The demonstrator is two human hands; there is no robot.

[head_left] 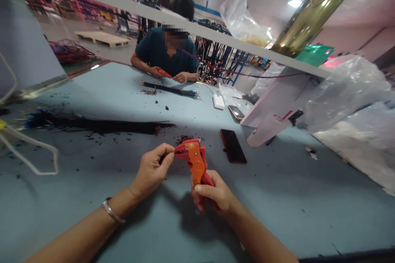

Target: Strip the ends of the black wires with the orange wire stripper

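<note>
My right hand is wrapped round the handles of an orange wire stripper, held upright over the blue table. My left hand pinches thumb and forefinger at the stripper's jaw on its left side; whatever lies between the fingers is too small to make out. A bundle of black wires lies on the table beyond my hands, with a small pile of stripped bits just behind the tool.
A dark phone lies right of the tool. Another person sits across the table with a red tool and a second wire bundle. A white box, another phone and clear plastic bags lie at right. White cord at left.
</note>
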